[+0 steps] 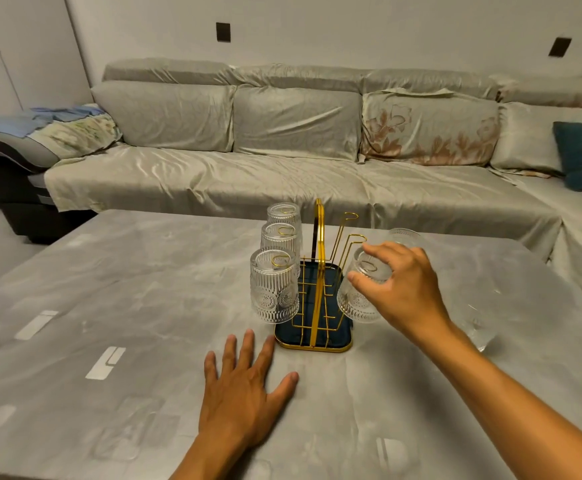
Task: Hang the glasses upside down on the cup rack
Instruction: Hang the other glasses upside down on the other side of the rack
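**One More Glass Going On The Rack**

My right hand (395, 282) is in the middle right of the frame. Its fingers are curled around the bottom of a glass (358, 299), held upside down and tilted. The glass is on the near right peg of the cup rack (313, 306), or almost on (I cannot tell if it hangs by itself yet).

My left hand (244, 386) lies flat and spread wide on the table (109, 306), low in the middle of the frame, just beside the rack's tray. It holds nothing.

Three hung glasses (275, 285) sit on the left side pegs. Two empty pegs (350, 216) stand behind my right hand, leaning up and away to the right.

Another glass (403, 235) peeks out just behind my right hand, so that hand is nearer to it. I think it goes next.
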A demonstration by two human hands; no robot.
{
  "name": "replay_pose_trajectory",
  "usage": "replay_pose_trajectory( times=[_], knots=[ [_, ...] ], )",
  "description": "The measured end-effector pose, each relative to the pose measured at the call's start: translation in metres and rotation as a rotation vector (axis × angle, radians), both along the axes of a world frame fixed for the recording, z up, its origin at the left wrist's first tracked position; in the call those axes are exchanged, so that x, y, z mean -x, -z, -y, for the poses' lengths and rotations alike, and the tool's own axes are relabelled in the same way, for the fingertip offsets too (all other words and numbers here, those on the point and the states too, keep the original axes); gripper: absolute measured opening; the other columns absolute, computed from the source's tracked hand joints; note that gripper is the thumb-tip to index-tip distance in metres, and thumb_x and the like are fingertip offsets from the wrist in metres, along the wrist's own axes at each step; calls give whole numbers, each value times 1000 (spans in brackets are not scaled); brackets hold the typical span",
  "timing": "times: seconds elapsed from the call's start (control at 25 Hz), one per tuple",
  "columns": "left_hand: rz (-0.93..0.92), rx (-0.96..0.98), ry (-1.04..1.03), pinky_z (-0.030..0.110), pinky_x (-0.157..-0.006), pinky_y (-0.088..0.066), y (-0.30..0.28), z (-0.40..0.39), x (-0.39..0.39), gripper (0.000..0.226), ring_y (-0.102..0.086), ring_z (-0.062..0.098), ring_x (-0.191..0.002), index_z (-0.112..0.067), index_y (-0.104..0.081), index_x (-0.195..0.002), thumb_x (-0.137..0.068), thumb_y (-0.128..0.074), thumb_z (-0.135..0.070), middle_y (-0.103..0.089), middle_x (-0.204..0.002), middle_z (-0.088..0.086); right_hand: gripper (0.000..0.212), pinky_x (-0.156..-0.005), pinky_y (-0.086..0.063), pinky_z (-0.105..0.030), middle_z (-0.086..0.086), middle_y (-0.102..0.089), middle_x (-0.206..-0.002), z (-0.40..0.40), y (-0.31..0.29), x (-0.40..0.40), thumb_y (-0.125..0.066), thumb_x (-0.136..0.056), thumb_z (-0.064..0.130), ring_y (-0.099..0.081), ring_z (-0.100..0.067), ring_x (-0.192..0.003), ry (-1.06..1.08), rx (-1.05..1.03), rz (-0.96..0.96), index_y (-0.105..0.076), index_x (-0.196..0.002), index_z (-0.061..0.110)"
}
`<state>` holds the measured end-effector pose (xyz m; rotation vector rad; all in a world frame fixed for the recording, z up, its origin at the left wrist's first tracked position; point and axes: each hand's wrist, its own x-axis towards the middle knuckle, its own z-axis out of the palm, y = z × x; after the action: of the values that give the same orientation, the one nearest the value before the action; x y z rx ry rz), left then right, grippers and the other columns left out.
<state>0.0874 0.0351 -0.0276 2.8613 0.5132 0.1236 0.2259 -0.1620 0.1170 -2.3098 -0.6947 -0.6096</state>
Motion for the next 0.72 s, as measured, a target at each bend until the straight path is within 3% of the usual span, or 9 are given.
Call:
replay_pose_trajectory(
  times=[0.24, 0.48, 0.56, 0.64, 0.72],
  knots=[
    [-10, -5, 2, 52, -116, 16, 0, 0, -1, 85, 20, 22, -147, -50, 12, -147, -71, 6, -89, 16, -162, -6, 44, -75, -36, -28, -2, -64, -119, -5, 15, -1, -69, -80, 36, -46, -23, -105, 25, 15, -51, -61, -120, 20],
    [-31, 3, 0, 52, -117, 15, -3, 1, 0, 88, 20, 22, -147, -49, 14, -147, -69, 8, -89, 17, -161, -6, 27, -66, -38, -29, 7, -60, -107, -3, 19, 7, -67, -80, 36, -48, -20, -99, 19, -39, -97, -52, -101, 27],
    [-37, 4, 1, 51, -117, 13, -5, 1, 0, 88, 18, 22, -148, -49, 12, -147, -69, 7, -89, 15, -162, -5, 31, -72, -42, -29, 6, -58, -115, -2, 20, 7, -67, -81, 38, -51, -23, -105, -4, -25, -108, -52, -106, 28],
    [-33, -3, 4, 51, -118, 10, -5, 2, 1, 88, 16, 22, -149, -48, 9, -148, -70, 6, -88, 13, -163, -5, 43, -87, -42, -30, 3, -53, -132, 7, 26, 10, -68, -81, 40, -48, -22, -119, -33, -56, -146, -51, -119, 30],
    [-26, -9, 6, 52, -118, 8, -6, 1, 1, 88, 14, 22, -149, -48, 8, -149, -70, 6, -88, 11, -163, -5, 43, -87, -46, -31, 4, -54, -126, 29, 41, 19, -69, -82, 40, -51, -16, -112, 38, -280, -100, -49, -120, 32]
  ],
)
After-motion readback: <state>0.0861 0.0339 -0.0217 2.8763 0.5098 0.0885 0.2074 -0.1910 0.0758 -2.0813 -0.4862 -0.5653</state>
